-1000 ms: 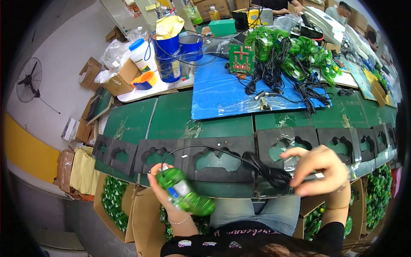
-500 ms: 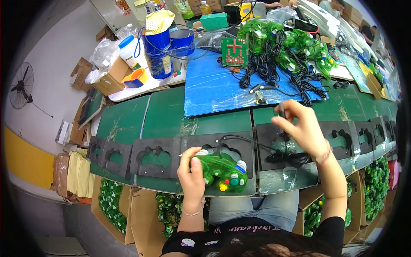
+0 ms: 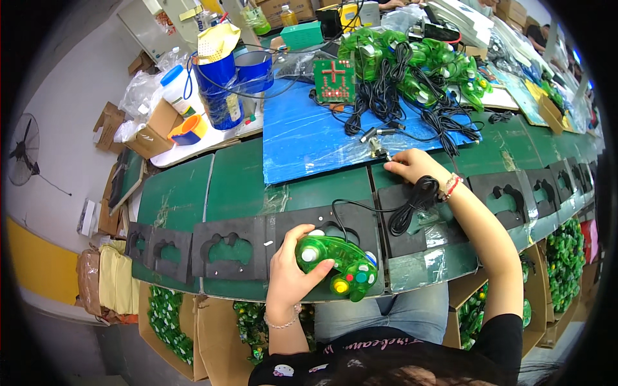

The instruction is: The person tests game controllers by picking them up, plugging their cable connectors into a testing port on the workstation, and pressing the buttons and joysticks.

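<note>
Leaning in beside the bench, I see the left hand [image 3: 288,275] wrapped around one grip of a translucent green game controller [image 3: 336,258], its fingers curled behind and the thumb pressed over the front face. The controller sits buttons-up over the near edge of a black foam holder [image 3: 283,222]; whether it touches the foam I cannot tell. The right hand [image 3: 396,164] reaches to the edge of the blue board [image 3: 290,151], thumb and forefinger apparently pinching the cable's plug [image 3: 388,159], mostly hidden, right beside a small metal connector [image 3: 376,147]. A looped black cable [image 3: 409,212] hangs by that wrist. I'd judge the controller light and stiff, its glossy plastic a little slippery, with sticks and buttons that dislike knocks, so the rounded grips are the place to hold it. The cable looks limp and springy, better taken by the plug's body than tugged by its cord
</note>
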Demonstrator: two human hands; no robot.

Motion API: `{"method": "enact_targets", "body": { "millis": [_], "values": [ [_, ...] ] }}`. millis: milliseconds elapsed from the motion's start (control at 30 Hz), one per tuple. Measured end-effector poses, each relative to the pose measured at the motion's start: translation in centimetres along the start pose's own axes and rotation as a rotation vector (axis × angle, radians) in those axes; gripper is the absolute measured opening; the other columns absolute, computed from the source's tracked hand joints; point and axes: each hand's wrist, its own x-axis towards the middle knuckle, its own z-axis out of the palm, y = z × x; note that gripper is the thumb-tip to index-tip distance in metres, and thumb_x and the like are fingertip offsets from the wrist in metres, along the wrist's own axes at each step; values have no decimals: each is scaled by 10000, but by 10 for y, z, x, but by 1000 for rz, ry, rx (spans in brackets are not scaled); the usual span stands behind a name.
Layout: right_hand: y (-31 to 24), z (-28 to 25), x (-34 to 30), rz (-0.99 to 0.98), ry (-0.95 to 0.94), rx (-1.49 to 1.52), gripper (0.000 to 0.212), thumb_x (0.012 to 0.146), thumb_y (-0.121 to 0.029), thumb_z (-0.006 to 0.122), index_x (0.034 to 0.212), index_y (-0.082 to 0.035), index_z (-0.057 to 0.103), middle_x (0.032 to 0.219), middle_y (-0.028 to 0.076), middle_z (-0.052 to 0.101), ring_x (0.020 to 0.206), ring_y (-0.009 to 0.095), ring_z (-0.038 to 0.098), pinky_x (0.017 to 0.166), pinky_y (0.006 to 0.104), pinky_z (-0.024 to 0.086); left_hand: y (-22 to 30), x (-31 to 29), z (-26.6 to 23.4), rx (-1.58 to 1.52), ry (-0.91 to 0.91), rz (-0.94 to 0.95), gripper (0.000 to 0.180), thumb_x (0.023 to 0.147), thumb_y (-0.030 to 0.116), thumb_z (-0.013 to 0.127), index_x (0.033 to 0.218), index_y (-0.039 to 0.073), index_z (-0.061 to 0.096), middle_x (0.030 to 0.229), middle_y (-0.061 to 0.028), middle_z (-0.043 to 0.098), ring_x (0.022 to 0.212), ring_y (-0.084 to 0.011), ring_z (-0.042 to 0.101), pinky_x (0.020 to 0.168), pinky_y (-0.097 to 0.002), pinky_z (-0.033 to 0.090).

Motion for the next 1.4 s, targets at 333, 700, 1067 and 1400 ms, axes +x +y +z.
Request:
{"method": "enact_targets", "body": {
  "millis": [333, 700, 1067, 1400],
  "values": [
    [-10, 0, 1, 88, -47, 68, 387, 835, -329, 645, 629, -21, 535, 517, -4, 453, 494, 75, 371, 463, 277, 312, -16, -17, 11, -93, 189, 116, 464, 740, 235, 680, 1101, -20, 538, 979, -145, 617, 877, -232, 611, 785, -318, 476],
    [-14, 1, 2, 252, -196, 429, 316, 945, -270, 463, 874, -5, 619, 677, 3, 602, 555, 58, 453, 528, 205, 378, -19, -28, 16, -187, 519, 156, 689, 799, 587, 494, 1102, -31, 488, 1039, -95, 496, 884, -166, 492, 794, -284, 390],
    [7, -2, 19, 409, -404, 992, 286, 957, -163, 395, 981, 59, 574, 771, 63, 584, 606, 107, 511, 566, 209, 423, -26, -32, 23, -283, 521, 178, 720, 768, 561, 596, 1131, -47, 463, 1007, -96, 517, 866, -159, 511, 766, -272, 416],
    [15, 5, 20, 382, -382, 890, 280, 974, -235, 398, 1009, -29, 584, 883, 36, 642, 609, 67, 541, 587, 183, 445, -21, -29, 22, -288, 482, 145, 683, 822, 592, 459, 1112, -27, 465, 987, -82, 489, 847, -143, 485, 749, -260, 389]
  ]
}}
